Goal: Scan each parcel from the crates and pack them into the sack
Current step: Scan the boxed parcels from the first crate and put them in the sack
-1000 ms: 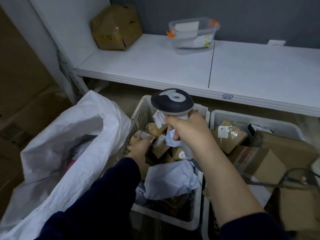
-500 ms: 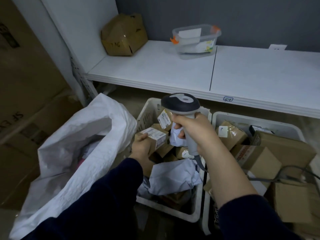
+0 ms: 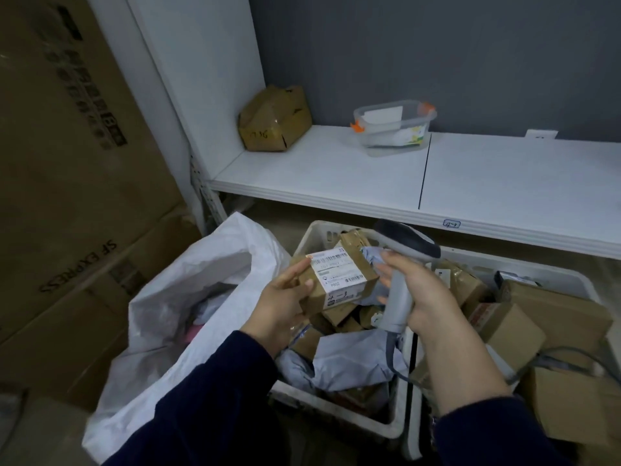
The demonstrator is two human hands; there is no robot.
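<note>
My left hand [image 3: 284, 306] holds a small brown parcel [image 3: 336, 279] with a white barcode label facing up, lifted above the left white crate [image 3: 339, 420]. My right hand [image 3: 421, 297] grips a grey handheld scanner [image 3: 403, 264], whose dark head tilts toward the parcel just to its right. The left crate holds several small cardboard parcels and grey mailer bags. The right white crate [image 3: 524, 264] holds larger cardboard boxes. An open white woven sack [image 3: 188, 294] stands to the left of the crates, with a few soft items inside.
A low white shelf [image 3: 369, 176] runs behind the crates, carrying a dented cardboard box [image 3: 274, 119] and a clear plastic tub [image 3: 393, 127]. Big cardboard cartons [image 3: 77, 196] stack on the left. The scanner's cable [image 3: 571, 353] trails over the right crate.
My left hand has lifted the small parcel out of the left crate and turned its label up. The scanner has tilted down toward it. The view has tipped upward.
</note>
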